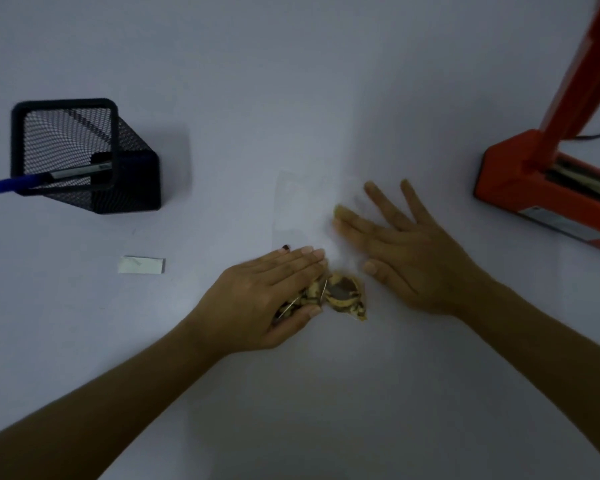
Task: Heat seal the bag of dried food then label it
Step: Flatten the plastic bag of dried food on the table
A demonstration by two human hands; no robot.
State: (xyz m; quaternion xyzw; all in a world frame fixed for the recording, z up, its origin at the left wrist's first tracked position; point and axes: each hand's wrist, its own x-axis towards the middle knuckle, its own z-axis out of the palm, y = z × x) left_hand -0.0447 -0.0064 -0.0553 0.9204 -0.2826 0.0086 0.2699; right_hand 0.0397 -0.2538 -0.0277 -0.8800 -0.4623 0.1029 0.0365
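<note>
A clear plastic bag (302, 206) lies flat on the white table, with yellow-brown dried food (343, 292) bunched at its near end. My left hand (267, 292) rests on the food end, fingers curled over part of it. My right hand (402, 247) lies flat with fingers spread on the right side of the bag's empty upper part. An orange heat sealer (520, 181) stands at the right edge with its arm raised. A small white label (141, 265) lies to the left of my hands.
A black mesh pen holder (84, 157) lies tipped at the left, with a blue-capped marker (32, 180) sticking out of it. The sealer's black cable (596, 134) runs off behind it at the right.
</note>
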